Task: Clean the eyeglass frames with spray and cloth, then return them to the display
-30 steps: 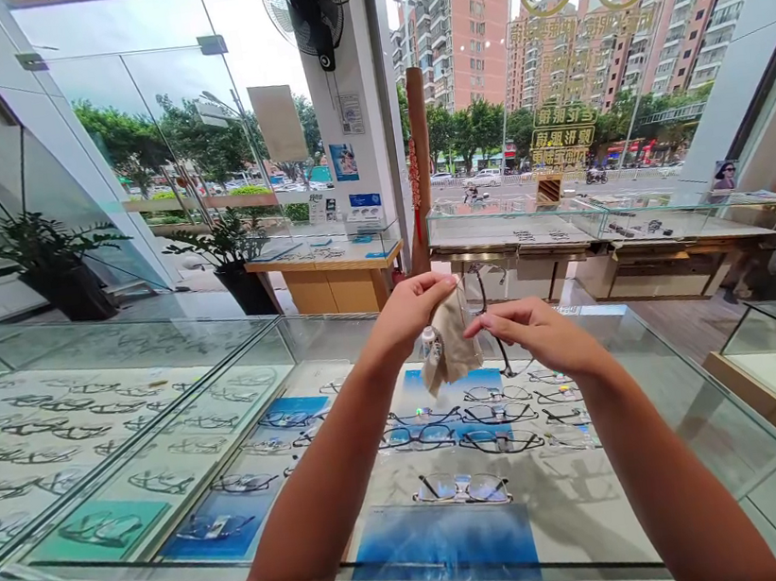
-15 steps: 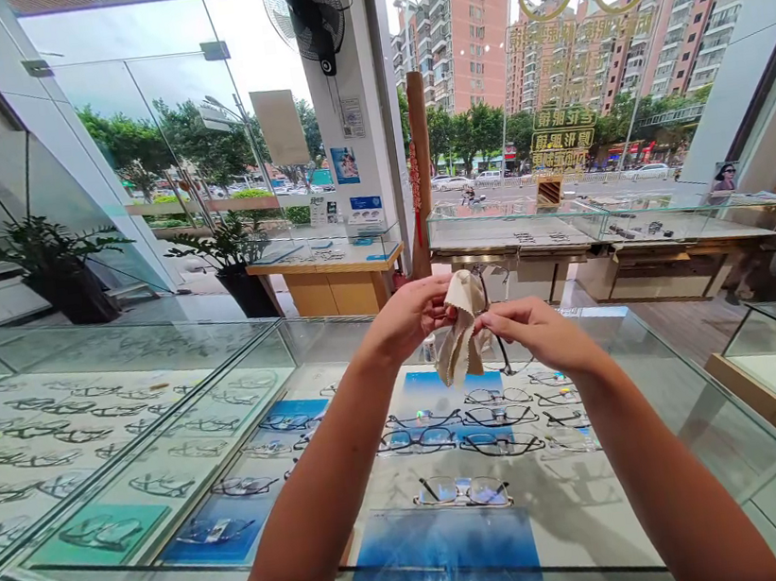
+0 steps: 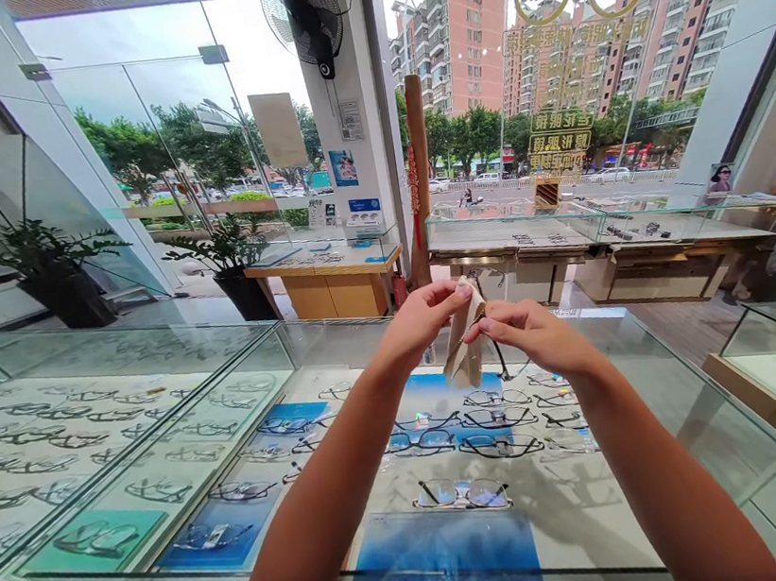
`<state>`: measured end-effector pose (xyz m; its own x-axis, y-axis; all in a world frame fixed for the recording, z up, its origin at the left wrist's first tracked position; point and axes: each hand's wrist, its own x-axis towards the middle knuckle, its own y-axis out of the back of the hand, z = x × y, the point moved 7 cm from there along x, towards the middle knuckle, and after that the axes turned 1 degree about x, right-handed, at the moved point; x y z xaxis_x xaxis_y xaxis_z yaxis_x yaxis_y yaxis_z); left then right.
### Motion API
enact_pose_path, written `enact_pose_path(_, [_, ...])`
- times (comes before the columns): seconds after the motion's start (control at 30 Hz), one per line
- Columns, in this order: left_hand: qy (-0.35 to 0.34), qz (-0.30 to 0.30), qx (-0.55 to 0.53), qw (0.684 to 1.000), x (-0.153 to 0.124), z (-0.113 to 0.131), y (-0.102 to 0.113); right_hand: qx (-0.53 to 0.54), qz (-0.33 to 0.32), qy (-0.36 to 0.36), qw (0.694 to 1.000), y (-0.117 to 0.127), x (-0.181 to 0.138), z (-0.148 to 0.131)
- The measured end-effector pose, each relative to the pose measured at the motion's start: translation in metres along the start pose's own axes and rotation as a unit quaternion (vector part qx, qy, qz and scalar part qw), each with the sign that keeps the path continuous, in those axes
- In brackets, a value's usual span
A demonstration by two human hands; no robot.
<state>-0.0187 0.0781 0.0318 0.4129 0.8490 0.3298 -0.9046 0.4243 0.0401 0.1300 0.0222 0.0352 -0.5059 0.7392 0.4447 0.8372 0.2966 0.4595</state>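
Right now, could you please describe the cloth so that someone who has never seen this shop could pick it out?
Start at the long glass counter of spectacles in the foreground; above its middle, the left hand and right hand meet. Pinched between them hangs the cloth: small, beige and soft, unlike the hard frames lying below it.
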Motion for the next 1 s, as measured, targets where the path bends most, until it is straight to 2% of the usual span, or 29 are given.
enact_pose_path(0.17, [0.010,-0.023,0.015,1.000,-0.001,0.000,-0.003,0.027,-0.005,0.001,1.000,0.000,0.000,0.000])
enact_pose_path(0.33, [0.000,-0.033,-0.002,0.999,-0.003,0.003,-0.007,0.001,0.007,-0.011,1.000,0.003,-0.001,0.002])
enact_pose_path(0.57, [0.013,-0.013,-0.035,0.999,-0.005,0.000,-0.005,-0.025,0.044,-0.022,0.998,0.007,0.000,0.005])
enact_pose_path(0.8, [-0.004,-0.029,-0.097,0.995,-0.008,0.012,-0.011,-0.068,0.047,-0.016,0.996,0.007,0.001,0.002])
enact_pose_path(1.0, [-0.017,-0.061,-0.106,0.992,-0.012,0.017,-0.017,-0.046,0.052,-0.020,0.997,0.006,0.001,0.004])
